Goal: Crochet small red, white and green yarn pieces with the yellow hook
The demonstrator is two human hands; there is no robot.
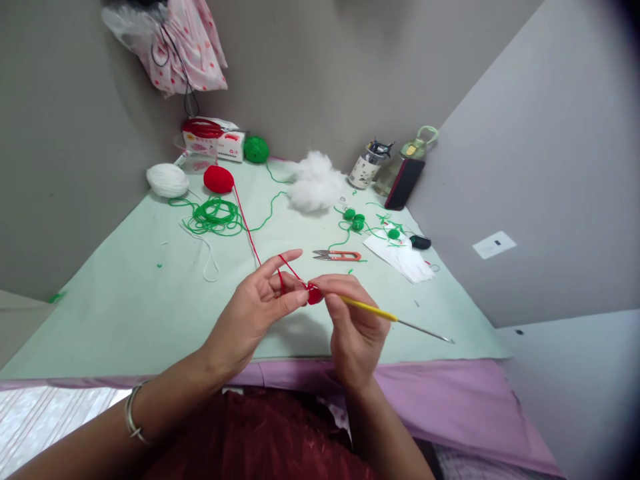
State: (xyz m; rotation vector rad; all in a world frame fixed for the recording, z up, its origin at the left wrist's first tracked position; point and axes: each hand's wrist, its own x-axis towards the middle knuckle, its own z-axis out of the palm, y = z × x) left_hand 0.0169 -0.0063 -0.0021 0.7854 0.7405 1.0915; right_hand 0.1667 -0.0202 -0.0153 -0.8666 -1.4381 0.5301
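Note:
Between thumb and fingers, my left hand (263, 293) pinches a small red crochet piece (314, 294), and red yarn loops over its raised index finger. That strand runs back to a red yarn ball (219, 179) behind. My right hand (357, 320) grips a yellow-handled crochet hook (369, 307) like a pen. One metal tip of it points out to the lower right; the other end is at the red piece, hidden by my fingers. Orange thread snips (337, 256) lie on the table just beyond my hands.
White stuffing (317, 182) sits mid-table, with a tangle of green yarn (214, 215) and a white yarn ball (167, 180) to its left. Small green crocheted balls (357, 221) and a white paper (400, 253) lie right. A phone (405, 183) leans on a bottle near the wall.

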